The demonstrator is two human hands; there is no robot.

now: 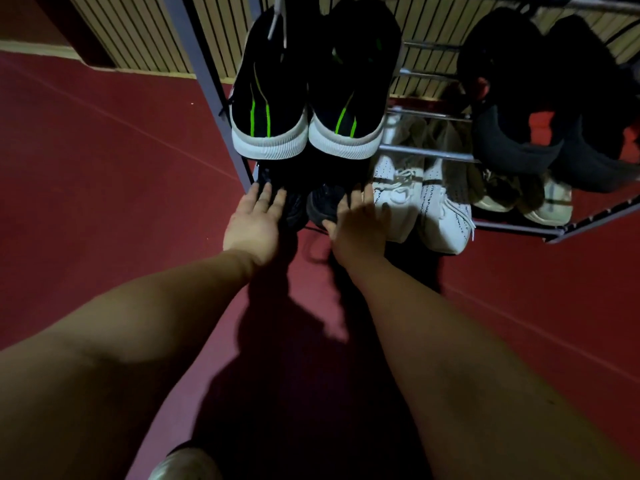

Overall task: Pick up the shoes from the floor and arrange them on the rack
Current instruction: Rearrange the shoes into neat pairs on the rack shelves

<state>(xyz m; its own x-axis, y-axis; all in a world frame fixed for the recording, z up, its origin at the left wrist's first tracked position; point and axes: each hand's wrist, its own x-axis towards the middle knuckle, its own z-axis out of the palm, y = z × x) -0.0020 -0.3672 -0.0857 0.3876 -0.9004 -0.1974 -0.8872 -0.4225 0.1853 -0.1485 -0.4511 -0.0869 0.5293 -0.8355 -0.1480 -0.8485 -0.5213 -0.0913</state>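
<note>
1. Head view has both my arms stretched toward the lowest tier of the rack (pixel 426 153), at its left end beside the grey post (pixel 204 81).
2. My left hand (pixel 254 220) lies with straight fingers against the left black shoe (pixel 294 211). My right hand (pixel 356 223) rests flat on the right black shoe (pixel 325 206), thumb spread beside its near end. Neither hand grasps anything.
3. The black pair sits at the tier's front, under the green-striped sneakers (pixel 270 98) and just beside the white sneakers (pixel 398 192). It is too dark to tell how far in they are.
4. I judge this to be the seating step for this pair.
5. Next I would push both near ends evenly so the pair slides back level without shoving the white sneakers. Then I would check the red floor (pixel 104 168) for more shoes.
</note>
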